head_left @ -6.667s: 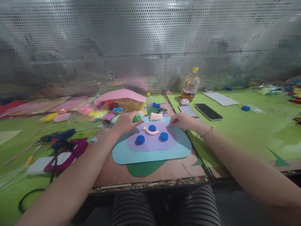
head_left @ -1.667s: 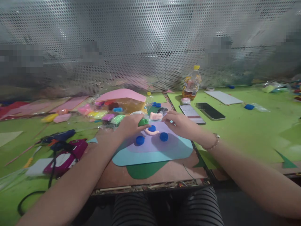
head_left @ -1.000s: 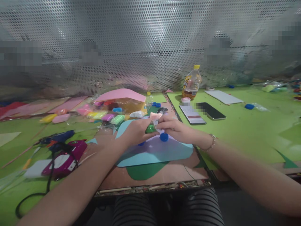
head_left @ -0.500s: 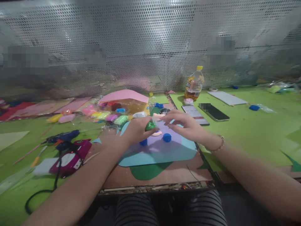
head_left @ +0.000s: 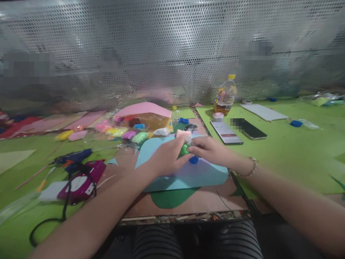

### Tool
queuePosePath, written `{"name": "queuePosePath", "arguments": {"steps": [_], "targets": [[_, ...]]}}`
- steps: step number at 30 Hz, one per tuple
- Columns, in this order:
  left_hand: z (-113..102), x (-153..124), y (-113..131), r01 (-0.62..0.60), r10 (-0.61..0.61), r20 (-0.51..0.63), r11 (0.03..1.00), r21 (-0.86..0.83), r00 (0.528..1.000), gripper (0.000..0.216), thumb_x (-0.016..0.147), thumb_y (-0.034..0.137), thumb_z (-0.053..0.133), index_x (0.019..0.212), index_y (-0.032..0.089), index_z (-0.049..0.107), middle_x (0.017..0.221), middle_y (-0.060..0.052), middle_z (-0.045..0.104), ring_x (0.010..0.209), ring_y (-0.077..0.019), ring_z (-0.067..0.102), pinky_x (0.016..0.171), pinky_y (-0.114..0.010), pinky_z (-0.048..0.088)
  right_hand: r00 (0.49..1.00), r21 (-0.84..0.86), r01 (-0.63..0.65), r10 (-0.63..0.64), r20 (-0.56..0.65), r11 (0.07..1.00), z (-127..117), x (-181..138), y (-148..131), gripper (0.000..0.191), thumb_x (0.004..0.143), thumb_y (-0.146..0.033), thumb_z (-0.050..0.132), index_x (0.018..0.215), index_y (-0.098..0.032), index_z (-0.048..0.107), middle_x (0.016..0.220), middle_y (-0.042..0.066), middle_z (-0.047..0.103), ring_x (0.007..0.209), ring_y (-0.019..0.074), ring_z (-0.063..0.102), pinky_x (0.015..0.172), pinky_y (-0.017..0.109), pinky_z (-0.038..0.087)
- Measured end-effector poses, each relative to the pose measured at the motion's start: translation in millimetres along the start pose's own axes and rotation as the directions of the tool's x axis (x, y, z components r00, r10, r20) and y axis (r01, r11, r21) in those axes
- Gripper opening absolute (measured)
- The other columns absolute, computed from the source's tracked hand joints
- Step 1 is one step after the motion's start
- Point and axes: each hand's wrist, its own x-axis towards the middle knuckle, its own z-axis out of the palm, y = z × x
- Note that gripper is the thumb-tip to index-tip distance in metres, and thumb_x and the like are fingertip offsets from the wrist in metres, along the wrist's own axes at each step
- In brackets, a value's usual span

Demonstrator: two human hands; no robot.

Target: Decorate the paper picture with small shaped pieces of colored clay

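Table (head_left: pixel 291 162): green covering at both sides, brownish surface between. Light-blue sheet (head_left: pixel 185 182) lay flat there, directly before the person, presumably central so both hands reached it; dark-green sheet (head_left: pixel 174 198) showed beneath its near edge.

Left hand (head_left: pixel 169 153): closed around green clay, fingers beyond it, thumb on the near side. Right hand (head_left: pixel 208 148): narrow, palm down, fingertips bunched at the clay's right edge; gripping or merely touching, could not tell. Forearms converged from the lower corners.

Peach packet (head_left: pixel 183 134) sat just past the hands, probably set back to leave working room. Green clay (head_left: pixel 184 150) was between the hands, over the light-blue sheet; contact from both sides likely steadied it. Blue disc (head_left: pixel 193 160) rested just below the right fingertips, partly hidden.
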Motion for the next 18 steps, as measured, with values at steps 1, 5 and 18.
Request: {"name": "queuePosePath", "arguments": {"steps": [1,5,18], "targets": [[0,0,0,0.003,-0.003,0.003,1.000,-0.002,1.000,0.032,0.088,0.044,0.037,0.107,0.019,0.044,0.096,-0.007,0.058,0.085,-0.0199,0.055,0.071,-0.032,0.043,0.999,0.012,0.034,-0.034,-0.003,0.999,0,0,1,0.035,0.090,-0.036,0.043,0.061,-0.018,0.038,0.054,-0.005,0.040,0.051,0.0082,0.038,0.049,0.022,0.028],[-4,1,1,0.022,-0.022,0.007,0.999,-0.033,1.000,0.040,0.086,0.048,0.039,0.113,0.019,0.042,0.102,-0.009,0.059,0.089,-0.0211,0.056,0.074,-0.034,0.045,0.986,-0.002,0.150,-0.149,-0.074,0.989,-1,1,3,0.035,0.090,-0.033,0.043,0.059,-0.018,0.036,0.054,-0.005,0.036,0.052,0.0084,0.036,0.051,0.022,0.030],[-31,12,-73,0.356,-0.334,-0.347,0.935,-0.001,0.877,0.032,0.087,0.036,0.038,0.109,0.016,0.050,0.099,-0.009,0.063,0.093,-0.0222,0.058,0.082,-0.036,0.044,0.898,-0.214,-0.440,0.426,-0.109,0.872,-23,18,73,0.021,0.085,-0.021,0.042,0.081,-0.014,0.061,0.087,0.009,0.065,0.077,0.0177,0.057,0.064,0.025,0.039]]}}
